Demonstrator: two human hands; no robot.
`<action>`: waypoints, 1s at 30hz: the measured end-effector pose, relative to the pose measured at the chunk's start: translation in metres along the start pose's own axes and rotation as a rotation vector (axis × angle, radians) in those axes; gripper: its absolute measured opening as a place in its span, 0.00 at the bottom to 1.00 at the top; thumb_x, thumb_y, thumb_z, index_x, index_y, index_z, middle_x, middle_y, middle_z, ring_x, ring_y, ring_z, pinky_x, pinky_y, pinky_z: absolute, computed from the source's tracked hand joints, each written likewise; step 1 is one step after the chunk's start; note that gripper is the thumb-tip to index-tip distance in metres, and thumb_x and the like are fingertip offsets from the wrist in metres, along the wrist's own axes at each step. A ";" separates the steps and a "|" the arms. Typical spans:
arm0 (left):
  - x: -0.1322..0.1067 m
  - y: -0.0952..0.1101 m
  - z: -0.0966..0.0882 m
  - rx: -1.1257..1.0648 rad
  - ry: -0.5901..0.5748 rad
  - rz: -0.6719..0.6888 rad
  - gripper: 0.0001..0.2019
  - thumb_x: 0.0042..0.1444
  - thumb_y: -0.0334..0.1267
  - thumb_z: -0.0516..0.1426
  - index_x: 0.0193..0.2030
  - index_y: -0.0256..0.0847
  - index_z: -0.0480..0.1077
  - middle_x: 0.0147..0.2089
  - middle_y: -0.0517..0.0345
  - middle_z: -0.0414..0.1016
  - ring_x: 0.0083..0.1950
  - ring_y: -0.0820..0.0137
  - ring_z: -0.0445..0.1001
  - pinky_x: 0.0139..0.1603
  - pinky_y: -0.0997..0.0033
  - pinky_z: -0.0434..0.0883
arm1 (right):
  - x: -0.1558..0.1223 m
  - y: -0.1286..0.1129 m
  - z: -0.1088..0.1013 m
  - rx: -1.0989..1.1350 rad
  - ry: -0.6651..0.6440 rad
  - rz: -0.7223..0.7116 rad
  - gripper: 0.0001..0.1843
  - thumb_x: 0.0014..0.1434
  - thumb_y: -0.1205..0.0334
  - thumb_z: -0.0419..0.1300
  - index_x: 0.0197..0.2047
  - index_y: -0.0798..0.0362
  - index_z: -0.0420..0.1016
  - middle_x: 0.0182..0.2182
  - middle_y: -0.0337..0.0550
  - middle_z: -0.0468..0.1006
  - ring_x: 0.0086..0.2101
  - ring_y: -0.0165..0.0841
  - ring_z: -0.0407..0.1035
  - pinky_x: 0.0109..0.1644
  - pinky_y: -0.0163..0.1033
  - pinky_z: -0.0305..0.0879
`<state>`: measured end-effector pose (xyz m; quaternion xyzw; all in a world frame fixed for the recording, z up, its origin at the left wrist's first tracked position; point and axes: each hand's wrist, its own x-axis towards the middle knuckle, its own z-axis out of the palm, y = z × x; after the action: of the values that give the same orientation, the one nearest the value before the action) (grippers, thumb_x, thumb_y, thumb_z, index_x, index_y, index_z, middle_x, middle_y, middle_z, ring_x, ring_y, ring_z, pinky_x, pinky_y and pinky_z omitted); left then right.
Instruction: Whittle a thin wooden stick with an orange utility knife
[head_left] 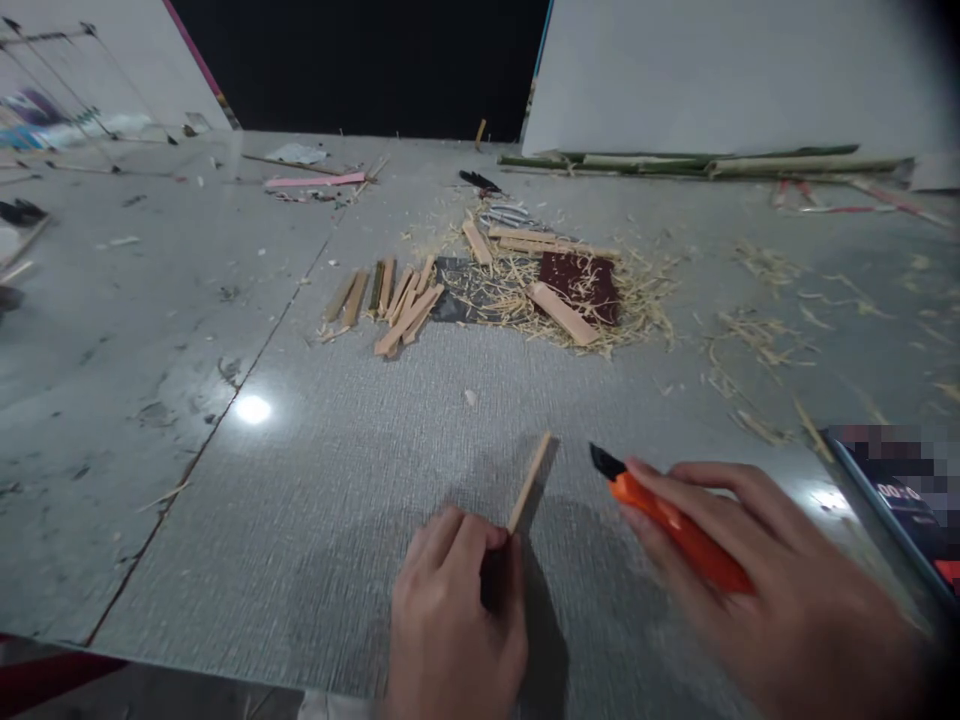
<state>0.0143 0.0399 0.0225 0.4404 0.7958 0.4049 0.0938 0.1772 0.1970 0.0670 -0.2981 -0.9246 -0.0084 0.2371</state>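
Close to the front edge of the grey work surface, my left hand [459, 610] pinches the lower end of a thin bamboo strip [532, 478]. The strip slants up and to the right, away from me. My right hand [765, 570] is wrapped around an orange utility knife [686, 530], its dark blade [606, 462] pointing up and left. A small gap lies between the blade and the strip's far end. Beyond my hands, several short bamboo pieces [409, 318] lie in a loose row, and a wider piece [564, 315] rests on a dark red sheet [581, 275].
Curly bamboo shavings [645, 300] surround the sheet. Pliers [510, 215] lie behind it. Long green bamboo lengths [705, 165] run along the back wall. A phone [900, 500] lies at the right. A stick frame [82, 90] stands far left. A dark seam [202, 452] crosses the surface.
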 end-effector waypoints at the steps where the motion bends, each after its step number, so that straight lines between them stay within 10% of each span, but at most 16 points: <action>1: 0.001 0.000 -0.001 0.011 -0.010 0.016 0.08 0.68 0.30 0.56 0.36 0.45 0.69 0.33 0.59 0.75 0.34 0.65 0.76 0.33 0.66 0.67 | -0.002 -0.002 -0.001 0.042 -0.029 -0.022 0.15 0.76 0.54 0.58 0.59 0.48 0.78 0.46 0.45 0.79 0.33 0.30 0.80 0.29 0.34 0.73; 13: 0.007 0.007 0.003 0.102 0.053 0.042 0.10 0.65 0.24 0.57 0.38 0.44 0.73 0.34 0.58 0.78 0.34 0.64 0.77 0.35 0.65 0.68 | -0.006 -0.023 0.005 0.187 -0.265 -0.111 0.21 0.79 0.48 0.48 0.56 0.47 0.79 0.41 0.42 0.81 0.24 0.29 0.80 0.22 0.34 0.76; 30: 0.012 0.006 -0.001 0.041 0.032 0.032 0.10 0.65 0.25 0.56 0.35 0.43 0.72 0.31 0.59 0.77 0.28 0.68 0.76 0.29 0.69 0.65 | -0.004 -0.039 0.009 0.054 -0.271 -0.142 0.23 0.80 0.48 0.47 0.58 0.45 0.81 0.39 0.40 0.82 0.20 0.28 0.75 0.18 0.38 0.69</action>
<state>0.0108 0.0507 0.0298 0.4486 0.7981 0.3969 0.0655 0.1546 0.1640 0.0616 -0.2237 -0.9668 0.0401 0.1171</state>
